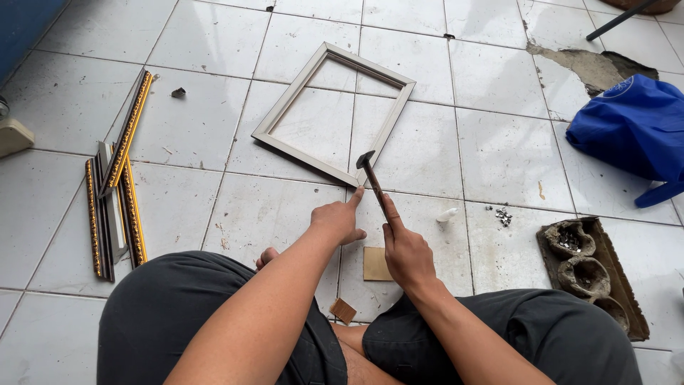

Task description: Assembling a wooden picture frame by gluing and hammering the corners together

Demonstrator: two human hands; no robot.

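**Head view: hammer raised over a picture frame on the floor**

We hold a hammer [372, 180] in our right hand [407, 251], fingers clamped round its handle, its head just above the frame's near corner at centre. Our left hand [340, 219] is loosely closed on nothing we can see, forefinger stretched toward the hammer head. The pale wooden frame [281, 113] lies flat on the tiled floor [499, 150], upper centre. Gilded moulding strips [121, 178] lie at left, a blue bag [634, 128] at upper right.
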